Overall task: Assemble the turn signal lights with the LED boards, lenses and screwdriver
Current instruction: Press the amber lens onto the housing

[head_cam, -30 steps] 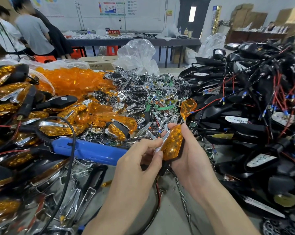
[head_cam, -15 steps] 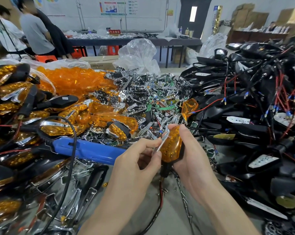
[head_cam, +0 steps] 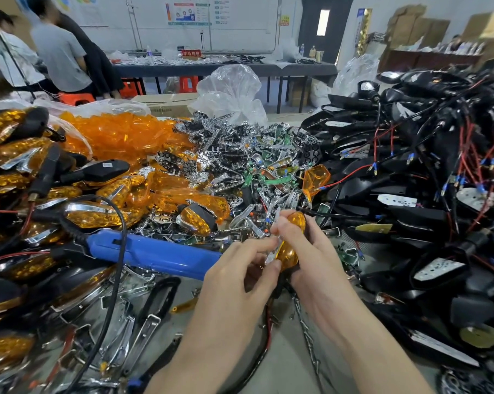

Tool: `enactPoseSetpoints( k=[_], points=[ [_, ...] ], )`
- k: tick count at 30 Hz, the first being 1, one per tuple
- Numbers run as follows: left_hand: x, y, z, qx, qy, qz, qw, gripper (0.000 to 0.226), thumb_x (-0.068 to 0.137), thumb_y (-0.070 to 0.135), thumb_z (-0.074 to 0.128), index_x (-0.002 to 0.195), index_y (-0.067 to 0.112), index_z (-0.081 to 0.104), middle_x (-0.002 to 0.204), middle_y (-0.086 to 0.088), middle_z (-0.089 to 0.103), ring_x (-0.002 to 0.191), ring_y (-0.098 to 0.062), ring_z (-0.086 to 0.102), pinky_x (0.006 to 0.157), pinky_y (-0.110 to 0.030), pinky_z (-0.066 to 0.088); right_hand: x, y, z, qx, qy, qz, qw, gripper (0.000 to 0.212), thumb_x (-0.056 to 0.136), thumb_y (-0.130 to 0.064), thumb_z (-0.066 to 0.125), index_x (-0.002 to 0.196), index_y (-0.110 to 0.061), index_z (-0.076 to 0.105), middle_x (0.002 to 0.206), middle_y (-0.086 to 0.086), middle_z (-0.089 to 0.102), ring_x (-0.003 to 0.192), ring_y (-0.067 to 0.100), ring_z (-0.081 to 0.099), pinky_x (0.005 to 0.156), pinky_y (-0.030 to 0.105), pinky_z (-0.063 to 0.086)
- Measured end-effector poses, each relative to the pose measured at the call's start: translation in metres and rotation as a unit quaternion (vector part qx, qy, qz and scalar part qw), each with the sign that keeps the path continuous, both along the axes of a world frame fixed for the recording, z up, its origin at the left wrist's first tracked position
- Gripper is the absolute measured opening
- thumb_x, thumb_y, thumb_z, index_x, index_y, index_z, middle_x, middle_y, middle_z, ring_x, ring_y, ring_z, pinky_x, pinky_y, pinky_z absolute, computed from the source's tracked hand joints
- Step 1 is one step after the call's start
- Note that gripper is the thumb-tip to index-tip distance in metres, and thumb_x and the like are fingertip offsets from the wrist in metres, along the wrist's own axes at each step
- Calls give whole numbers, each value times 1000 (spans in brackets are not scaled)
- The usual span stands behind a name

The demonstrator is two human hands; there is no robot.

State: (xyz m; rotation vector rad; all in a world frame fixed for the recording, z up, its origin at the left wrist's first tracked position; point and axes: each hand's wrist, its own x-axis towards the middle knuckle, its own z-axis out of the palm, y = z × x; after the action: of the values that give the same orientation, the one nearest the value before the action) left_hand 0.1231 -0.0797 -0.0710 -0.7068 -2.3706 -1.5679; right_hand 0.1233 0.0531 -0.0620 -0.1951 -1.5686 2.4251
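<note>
Both my hands hold one turn signal light [head_cam: 290, 248] with an amber lens over the middle of the bench. My right hand [head_cam: 317, 257] wraps its black body from the right, thumb on the lens top. My left hand [head_cam: 240, 274] pinches its chrome trim edge from the left. Its wire [head_cam: 268, 331] hangs down between my wrists. The blue electric screwdriver [head_cam: 155, 254] lies on the bench just left of my left hand. A loose amber lens [head_cam: 315, 179] stands in the pile behind.
Finished amber lights [head_cam: 27, 177] are heaped at the left, loose amber lenses [head_cam: 120, 137] behind them. Chrome reflectors and LED boards [head_cam: 240, 155] fill the middle. Black housings with wires [head_cam: 425, 180] pile up at the right. People stand at the far left.
My hands have turned the light slightly; my right thumb now lies over the lens top and my left fingers have shifted along the chrome edge.
</note>
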Motion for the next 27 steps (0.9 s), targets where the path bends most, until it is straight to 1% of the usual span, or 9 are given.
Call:
enactPoseSetpoints(
  k=[4, 11, 14, 16, 19, 21, 23, 25, 27],
  points=[
    [1, 0, -1, -16, 18, 4, 1000, 34, 90, 32, 66, 114, 54, 59, 96, 18, 63, 97, 0, 62, 74, -17, 50, 1, 1, -2, -6, -3, -1, 1000, 12, 91, -21, 75, 91, -33, 74, 83, -7, 67, 81, 13, 61, 85, 39, 48],
    [3, 0, -1, -54, 40, -2, 998, 38, 92, 41, 58, 126, 57, 51, 100, 21, 54, 95, -2, 59, 76, -18, 47, -1, 2, 1, -71, -8, -2, 997, 9, 93, -14, 69, 100, -20, 70, 84, 2, 71, 89, 22, 68, 92, 44, 53],
    [2, 0, -1, -59, 42, 0, 997, 40, 95, 34, 62, 127, 56, 52, 100, 21, 53, 96, -2, 59, 76, -18, 48, -1, 3, 1, -92, -11, 8, 996, 13, 94, -13, 68, 107, -17, 67, 85, 2, 71, 93, 25, 69, 88, 41, 57],
    [2, -1, 1, -51, 33, -4, 998, 39, 95, 33, 61, 127, 55, 53, 102, 21, 54, 97, -1, 60, 77, -16, 48, -1, 3, 1, -103, -15, 8, 995, 13, 95, -13, 67, 107, -16, 67, 87, 4, 71, 94, 26, 71, 91, 46, 58],
    [4, -1, 3, -7, -18, -28, 999, 30, 98, 34, 58, 123, 51, 59, 104, 20, 60, 96, -4, 62, 74, -14, 50, -2, 4, 3, -143, -14, 10, 990, 12, 94, -11, 67, 106, -13, 66, 88, 8, 69, 95, 31, 75, 90, 54, 59],
    [5, -1, 3, 32, -59, -44, 997, 22, 99, 33, 58, 116, 46, 63, 104, 20, 65, 97, -3, 64, 72, -10, 49, -2, 6, 6, -170, -10, 17, 985, 12, 94, -12, 65, 106, -13, 65, 87, 9, 69, 96, 35, 75, 86, 53, 61],
    [7, 0, 6, 62, -117, -63, 989, 18, 98, 40, 55, 113, 45, 62, 105, 21, 68, 98, 0, 65, 76, -10, 49, -2, 6, 9, -182, -9, 19, 983, 10, 95, -15, 63, 106, -14, 64, 84, 8, 70, 99, 36, 75, 88, 53, 60],
    [9, 0, 7, 82, -169, -95, 978, 24, 94, 51, 52, 117, 46, 60, 106, 21, 69, 97, 2, 66, 81, -17, 53, 0, 6, 10, -181, -8, 22, 983, 10, 97, -17, 62, 106, -15, 62, 84, 6, 72, 102, 35, 75, 87, 50, 61],
    [10, 1, 10, 106, -222, -132, 960, 34, 90, 57, 51, 120, 44, 61, 101, 12, 73, 90, -2, 69, 75, -22, 56, 2, 6, 9, -160, -8, 31, 987, 11, 98, -22, 62, 106, -15, 59, 90, 3, 76, 101, 30, 76, 75, 40, 64]
  ],
)
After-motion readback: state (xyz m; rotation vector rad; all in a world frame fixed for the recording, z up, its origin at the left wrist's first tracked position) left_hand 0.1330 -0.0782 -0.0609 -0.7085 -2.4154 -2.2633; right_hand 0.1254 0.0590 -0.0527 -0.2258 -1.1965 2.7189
